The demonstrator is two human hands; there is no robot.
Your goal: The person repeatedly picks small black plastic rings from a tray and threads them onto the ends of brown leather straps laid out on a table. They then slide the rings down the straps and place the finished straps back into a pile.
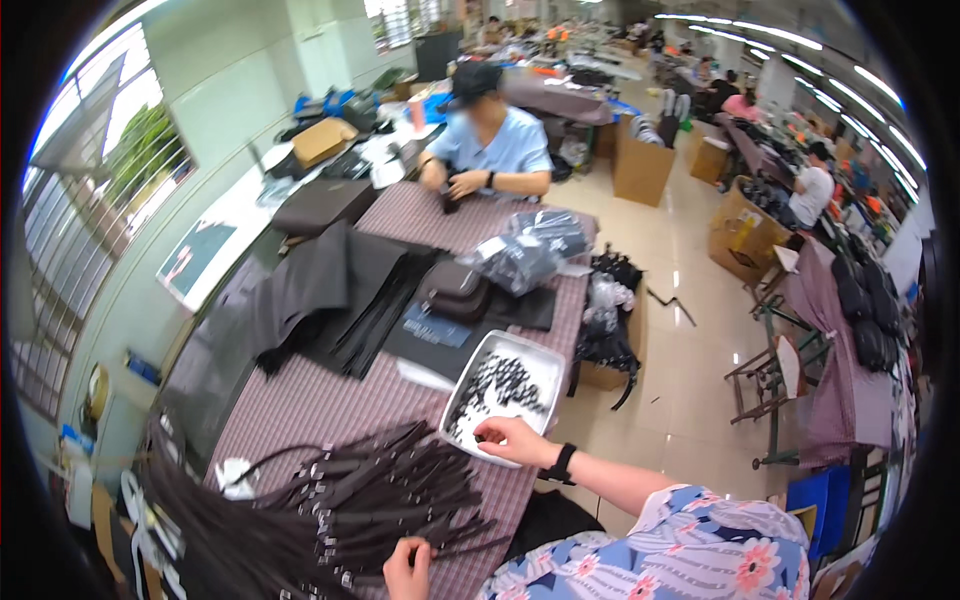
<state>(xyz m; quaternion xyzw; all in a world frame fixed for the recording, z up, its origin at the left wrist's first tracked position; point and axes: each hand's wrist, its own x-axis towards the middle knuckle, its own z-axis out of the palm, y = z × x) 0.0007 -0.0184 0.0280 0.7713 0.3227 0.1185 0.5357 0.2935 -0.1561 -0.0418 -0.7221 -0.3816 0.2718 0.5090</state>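
My right hand (512, 440), with a dark band at the wrist, reaches over the near rim of a white plastic tray (548, 361). Its fingers curl down toward small black and white pieces (505, 385) inside; whatever they pinch is hidden. At the table's near edge, my left hand (407, 570) has its fingers closed at the end of a dark strap (470, 546). Beside it spreads a large heap of dark straps (385, 490) with small metal-looking fittings, trailing off to the left.
Behind the tray lie a dark case (455, 290), flat black material (320, 280) and plastic-wrapped packs (530, 248). A co-worker (495, 140) handles a small dark item across the checked tabletop (300, 410). Right of the table stands a carton of black straps (610, 310).
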